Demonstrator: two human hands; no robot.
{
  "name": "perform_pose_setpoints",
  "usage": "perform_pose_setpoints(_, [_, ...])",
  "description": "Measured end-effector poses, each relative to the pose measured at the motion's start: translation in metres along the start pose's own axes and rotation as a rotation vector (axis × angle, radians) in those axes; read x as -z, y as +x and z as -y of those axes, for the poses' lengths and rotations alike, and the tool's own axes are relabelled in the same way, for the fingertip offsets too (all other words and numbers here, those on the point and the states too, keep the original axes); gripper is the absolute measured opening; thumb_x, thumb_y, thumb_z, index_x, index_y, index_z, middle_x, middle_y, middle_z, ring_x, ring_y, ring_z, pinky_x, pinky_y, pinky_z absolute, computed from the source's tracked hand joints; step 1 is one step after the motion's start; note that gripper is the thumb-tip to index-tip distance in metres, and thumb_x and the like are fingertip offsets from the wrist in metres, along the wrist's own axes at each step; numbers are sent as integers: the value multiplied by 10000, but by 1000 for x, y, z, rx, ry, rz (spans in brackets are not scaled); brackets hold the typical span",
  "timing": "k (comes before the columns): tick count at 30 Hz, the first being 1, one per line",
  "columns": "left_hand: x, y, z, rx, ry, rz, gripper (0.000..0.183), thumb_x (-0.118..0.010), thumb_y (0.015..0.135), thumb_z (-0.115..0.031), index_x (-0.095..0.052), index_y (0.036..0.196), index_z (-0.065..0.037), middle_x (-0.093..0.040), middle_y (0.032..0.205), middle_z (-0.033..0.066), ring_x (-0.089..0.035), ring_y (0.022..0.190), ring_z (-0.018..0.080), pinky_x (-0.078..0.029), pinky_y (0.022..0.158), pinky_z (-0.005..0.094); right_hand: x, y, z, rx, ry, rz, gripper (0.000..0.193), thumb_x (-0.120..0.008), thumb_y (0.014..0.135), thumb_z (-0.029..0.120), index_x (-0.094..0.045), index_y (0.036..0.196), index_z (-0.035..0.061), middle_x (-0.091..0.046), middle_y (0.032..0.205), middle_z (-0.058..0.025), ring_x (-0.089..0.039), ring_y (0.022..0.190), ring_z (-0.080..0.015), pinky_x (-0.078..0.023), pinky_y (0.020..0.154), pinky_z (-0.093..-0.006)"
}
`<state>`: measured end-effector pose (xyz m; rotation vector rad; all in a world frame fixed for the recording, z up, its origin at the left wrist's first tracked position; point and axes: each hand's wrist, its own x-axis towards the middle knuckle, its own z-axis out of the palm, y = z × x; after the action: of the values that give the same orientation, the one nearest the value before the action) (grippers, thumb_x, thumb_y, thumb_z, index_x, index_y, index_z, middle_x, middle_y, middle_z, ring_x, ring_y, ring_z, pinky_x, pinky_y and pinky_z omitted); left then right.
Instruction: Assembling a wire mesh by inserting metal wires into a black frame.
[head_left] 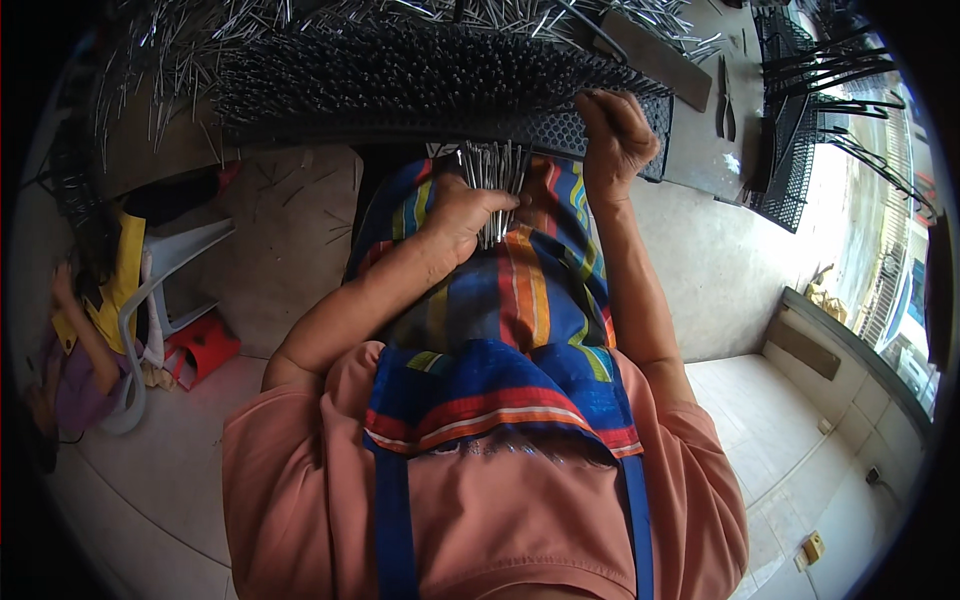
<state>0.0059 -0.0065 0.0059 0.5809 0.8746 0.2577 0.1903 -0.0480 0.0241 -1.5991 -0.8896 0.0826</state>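
Observation:
My left hand (465, 215) is wrapped round a bundle of thin silver metal rods (492, 175), held above the striped apron (520, 290) on my lap. To its right, my right hand (618, 145) is raised with the fingers pinched together at the right end of a black perforated rack (570, 135). Whatever those fingers hold, if anything, is too small to make out. Densely packed dark rods (400, 85) stand upright in most of the rack; bare holes show at its right end, beside my right hand.
Loose silver rods (160, 80) lie heaped behind and left of the rack. A flat bar (660, 65) and pliers (727, 100) lie at the right. Black mesh racks with hooks (790, 140) stand farther right. At left, a person (85, 345) is by a white plastic chair (150, 285).

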Motion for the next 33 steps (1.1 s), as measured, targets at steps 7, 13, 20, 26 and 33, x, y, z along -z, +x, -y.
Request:
perform_pose_setpoints(7, [-1,4,2,-70,-13,-27,271,-602,761,119,-647,1014,34,-706,873,177,-705,736,270,-587,643,352,-8,-2,1,10,-93,8,69,-714,760,-63,-691,814,-26,-650,766,-43,-598,643,-82,-466,563,-208])
perform_pose_setpoints(13, [2,11,10,-33,2,-58,290,-596,761,121,-644,1033,33,-704,873,181,-706,751,272,-588,645,351,-13,-18,-5,117,-249,80,65,-702,772,-53,-686,823,-16,-647,753,-59,-627,639,-110,-486,562,-235])
perform_pose_setpoints(20, [-5,11,-1,61,-52,52,299,-603,779,98,-638,1065,18,-704,910,158,-701,730,253,-577,628,340,-13,-10,-2,67,-361,88,88,-719,761,9,-690,843,13,-621,745,-76,-651,663,-155,-484,558,-286])
perform_pose_setpoints(26, [0,12,-1,70,-117,78,329,-602,767,106,-637,1075,-4,-701,897,162,-701,734,252,-580,633,353,7,-30,2,170,-502,127,90,-703,804,76,-699,884,36,-593,711,-68,-604,589,-161,-456,531,-304])
perform_pose_setpoints(33, [-2,-9,-11,85,-27,192,354,-608,758,112,-638,1093,1,-706,923,124,-698,814,242,-589,682,369,14,-48,38,-948,390,466,68,-691,830,47,-663,813,-13,-642,701,-40,-552,569,-96,-456,524,-251])
